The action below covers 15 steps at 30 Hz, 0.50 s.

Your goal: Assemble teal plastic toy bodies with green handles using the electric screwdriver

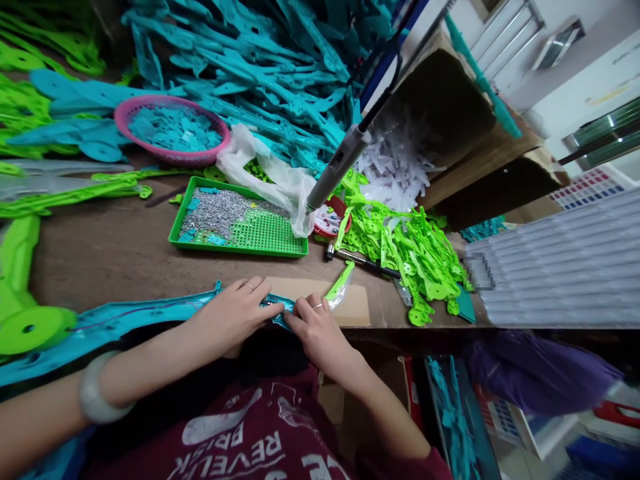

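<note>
both hands pinch a long teal plastic piece at table edge.

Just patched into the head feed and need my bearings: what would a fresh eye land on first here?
First, the huge heap of teal plastic parts across the back of the bench, with a pile of bright green parts to its right. At the near edge, the left hand and right hand meet on a long teal piece. Between them and the heap sit a green tray of small metal bits and a pink basket.

Head view (close), down over workbench
</note>
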{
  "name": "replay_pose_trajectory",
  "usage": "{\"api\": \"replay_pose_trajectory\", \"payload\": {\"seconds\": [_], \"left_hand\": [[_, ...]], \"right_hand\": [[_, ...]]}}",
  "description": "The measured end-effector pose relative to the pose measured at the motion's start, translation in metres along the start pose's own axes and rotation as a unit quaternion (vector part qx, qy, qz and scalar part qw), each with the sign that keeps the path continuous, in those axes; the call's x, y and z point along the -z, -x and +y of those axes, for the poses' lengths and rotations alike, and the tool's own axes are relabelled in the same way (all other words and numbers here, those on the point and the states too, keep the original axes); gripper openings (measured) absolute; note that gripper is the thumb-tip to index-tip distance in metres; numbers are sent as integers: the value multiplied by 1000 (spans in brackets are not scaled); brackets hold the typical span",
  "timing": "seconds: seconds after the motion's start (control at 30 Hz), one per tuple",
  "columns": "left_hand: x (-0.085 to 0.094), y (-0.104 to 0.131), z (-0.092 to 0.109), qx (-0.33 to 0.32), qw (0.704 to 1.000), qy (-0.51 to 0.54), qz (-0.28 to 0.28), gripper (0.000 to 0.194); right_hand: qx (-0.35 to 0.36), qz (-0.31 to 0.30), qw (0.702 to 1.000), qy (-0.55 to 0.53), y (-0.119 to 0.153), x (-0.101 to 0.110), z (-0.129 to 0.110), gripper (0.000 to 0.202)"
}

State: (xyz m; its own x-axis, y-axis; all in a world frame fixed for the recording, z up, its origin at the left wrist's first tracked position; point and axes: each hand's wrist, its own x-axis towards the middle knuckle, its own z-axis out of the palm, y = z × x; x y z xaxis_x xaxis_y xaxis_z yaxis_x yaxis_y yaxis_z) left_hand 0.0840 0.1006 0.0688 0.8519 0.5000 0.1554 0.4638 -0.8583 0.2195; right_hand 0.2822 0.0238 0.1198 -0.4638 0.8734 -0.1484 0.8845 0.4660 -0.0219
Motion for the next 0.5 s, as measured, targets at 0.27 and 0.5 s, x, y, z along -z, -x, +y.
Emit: {"api": "replay_pose_trajectory", "payload": {"seconds": [0.27, 0.5], "left_hand": [[-1, -8, -8, -4, 1000, -5, -29, 21], [-5, -11, -3, 2, 1000, -18, -24, 27]], "right_hand": [[42, 24, 999, 1, 0, -8, 10, 23], [-136, 181, 963, -144, 10, -11, 20, 28]]}}
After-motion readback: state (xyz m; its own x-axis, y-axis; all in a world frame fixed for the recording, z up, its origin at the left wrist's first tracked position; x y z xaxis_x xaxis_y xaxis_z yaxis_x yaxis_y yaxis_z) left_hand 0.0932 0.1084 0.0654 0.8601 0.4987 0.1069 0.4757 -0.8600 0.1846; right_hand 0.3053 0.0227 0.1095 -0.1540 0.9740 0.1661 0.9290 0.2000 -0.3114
